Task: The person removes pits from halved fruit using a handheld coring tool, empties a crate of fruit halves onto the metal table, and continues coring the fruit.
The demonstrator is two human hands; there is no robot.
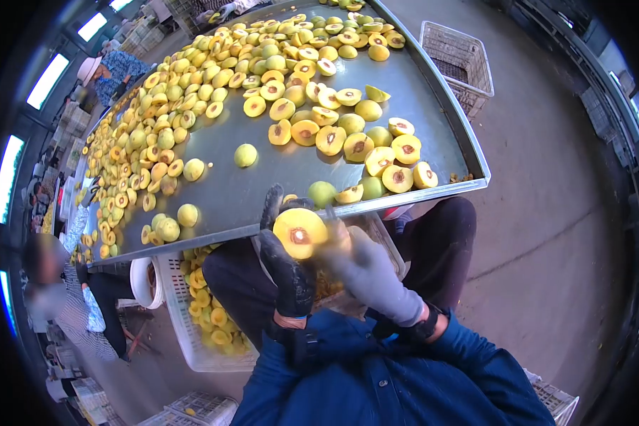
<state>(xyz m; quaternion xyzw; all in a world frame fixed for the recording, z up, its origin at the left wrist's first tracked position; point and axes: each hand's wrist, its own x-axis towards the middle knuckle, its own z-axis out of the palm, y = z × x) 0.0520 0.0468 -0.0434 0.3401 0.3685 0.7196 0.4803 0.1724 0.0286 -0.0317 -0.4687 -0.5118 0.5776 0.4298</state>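
My left hand [291,280], in a black glove, is wrapped round a halved yellow peach [291,225], its cut face and brown-red pit hollow turned up toward me. Close beside the peach half is my right hand [376,273] in a grey glove, a dark watch on the wrist. Its fingers are curled and smeared by motion; what they hold cannot be made out. Both hands are just in front of the metal table's near edge [277,226]. Whole-looking and cut peaches [330,140] lie on the table beyond, some with pits showing.
Below my left side, a white crate [184,341] holds peach halves. A white bucket [146,282] stands beside it. Another crate [458,57] is on the floor at the far right. Co-workers [110,74] are along the table's left side.
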